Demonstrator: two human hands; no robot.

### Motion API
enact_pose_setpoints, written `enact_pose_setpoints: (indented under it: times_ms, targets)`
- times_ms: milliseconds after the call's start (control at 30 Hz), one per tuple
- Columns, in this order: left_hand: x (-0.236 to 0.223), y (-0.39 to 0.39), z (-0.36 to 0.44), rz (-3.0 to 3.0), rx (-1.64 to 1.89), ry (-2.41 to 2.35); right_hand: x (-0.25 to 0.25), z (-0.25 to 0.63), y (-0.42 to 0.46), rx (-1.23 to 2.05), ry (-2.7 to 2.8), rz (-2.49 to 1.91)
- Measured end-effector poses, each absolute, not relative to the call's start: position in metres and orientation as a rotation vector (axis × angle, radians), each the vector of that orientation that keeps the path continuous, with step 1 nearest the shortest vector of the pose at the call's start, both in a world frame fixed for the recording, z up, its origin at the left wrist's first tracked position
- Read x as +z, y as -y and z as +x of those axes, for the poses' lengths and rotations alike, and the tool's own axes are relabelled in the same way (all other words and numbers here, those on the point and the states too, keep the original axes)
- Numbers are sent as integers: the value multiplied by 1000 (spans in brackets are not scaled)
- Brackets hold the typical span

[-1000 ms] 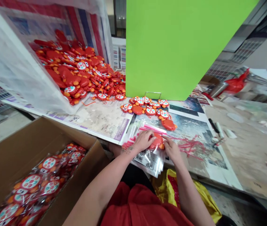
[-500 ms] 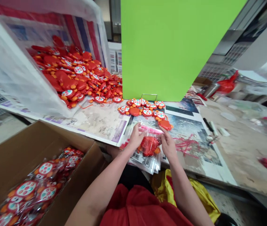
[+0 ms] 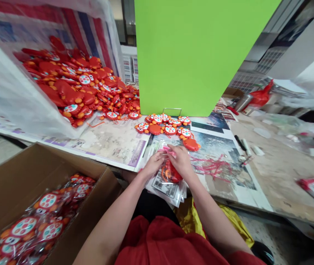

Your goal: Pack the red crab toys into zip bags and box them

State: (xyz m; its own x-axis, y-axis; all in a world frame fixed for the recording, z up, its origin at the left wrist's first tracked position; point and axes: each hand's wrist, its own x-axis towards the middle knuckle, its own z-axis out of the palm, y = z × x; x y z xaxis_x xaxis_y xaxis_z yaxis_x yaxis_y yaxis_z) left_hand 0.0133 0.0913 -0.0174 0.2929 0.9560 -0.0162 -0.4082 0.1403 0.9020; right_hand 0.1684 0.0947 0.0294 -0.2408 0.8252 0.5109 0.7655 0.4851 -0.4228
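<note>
My left hand (image 3: pixel 153 164) and my right hand (image 3: pixel 179 159) meet at the top of a clear plastic bag (image 3: pixel 168 184) with a red crab-shaped toy (image 3: pixel 170 173) inside it. Both hands pinch the bag's pink top edge. The bag lies on a stack of similar empty bags at the table's near edge. A small group of loose red toys (image 3: pixel 170 129) sits just beyond my hands.
A big heap of red toys (image 3: pixel 79 88) spills from a clear plastic sack at the left. A cardboard box (image 3: pixel 35 176) with bagged toys stands at lower left. A green panel (image 3: pixel 190 55) rises behind. Pink strips (image 3: pixel 215 167) and pens (image 3: pixel 242 145) lie to the right.
The toy has gone fully into the bag. Both hands moved from pressing it on the stack to gripping the bag's top edge, closer together.
</note>
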Motion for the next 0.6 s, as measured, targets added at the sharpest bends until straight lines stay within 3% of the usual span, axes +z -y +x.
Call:
enact_pose_setpoints:
  times_ms: [367,600]
  targets:
    - [-28,-94,13,1150,1152,-686,35,147,-98,-229,2416,-1305]
    - [-23,-89,11,1197,1094,-776,22,184,-114,-12,1807,-1562]
